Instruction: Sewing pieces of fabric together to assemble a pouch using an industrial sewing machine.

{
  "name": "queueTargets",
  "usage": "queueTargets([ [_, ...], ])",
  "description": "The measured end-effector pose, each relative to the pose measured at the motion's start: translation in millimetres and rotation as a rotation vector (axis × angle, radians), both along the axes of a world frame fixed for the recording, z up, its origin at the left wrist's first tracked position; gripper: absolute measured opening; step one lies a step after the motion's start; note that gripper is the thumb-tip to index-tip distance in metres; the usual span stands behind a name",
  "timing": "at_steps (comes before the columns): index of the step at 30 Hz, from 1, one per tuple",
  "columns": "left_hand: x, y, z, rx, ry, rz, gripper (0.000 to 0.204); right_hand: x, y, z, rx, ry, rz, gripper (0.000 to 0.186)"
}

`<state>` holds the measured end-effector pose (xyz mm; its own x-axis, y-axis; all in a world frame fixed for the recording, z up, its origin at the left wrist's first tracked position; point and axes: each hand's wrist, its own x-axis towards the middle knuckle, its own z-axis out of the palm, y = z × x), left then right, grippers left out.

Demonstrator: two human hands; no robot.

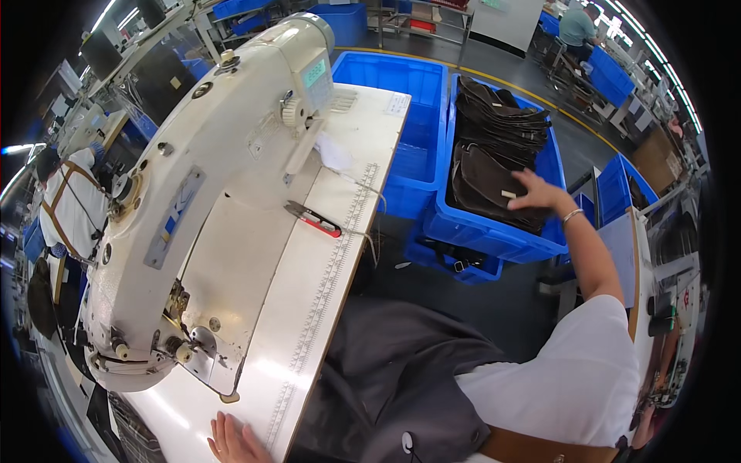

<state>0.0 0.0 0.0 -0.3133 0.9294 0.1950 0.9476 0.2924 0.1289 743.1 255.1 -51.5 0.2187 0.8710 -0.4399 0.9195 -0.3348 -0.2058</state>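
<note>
Above the blue rectangular plastic bin (494, 245), on the right side of the white flat sewing table (270, 332), the right hand (538, 193) is stretched out with its fingers spread. Its fingertips are beside a small pale tag (508, 194) on the near stack of dark brown flat pieces (478, 181), which lie inside this bin; whether they touch, I cannot tell. Well apart from it, the left hand (235, 441) lies with fingers extended on the table, near the large white sewing machine (231, 108). Red-handled snips (312, 219) lie farther up the table.
</note>
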Motion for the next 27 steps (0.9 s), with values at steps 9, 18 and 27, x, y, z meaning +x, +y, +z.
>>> queueTargets([
  [9,18,15,8,0.058,-0.045,0.014,0.035,7,-3,-17,0.263,0.073,0.141,0.118],
  [18,-80,-5,34,0.238,0.004,0.174,0.032,-228,66,47,0.861,0.255,0.745,0.024],
  [27,-264,-13,13,0.525,-0.002,0.653,0.029,-526,9,99,1.005,0.539,2.011,0.029],
])
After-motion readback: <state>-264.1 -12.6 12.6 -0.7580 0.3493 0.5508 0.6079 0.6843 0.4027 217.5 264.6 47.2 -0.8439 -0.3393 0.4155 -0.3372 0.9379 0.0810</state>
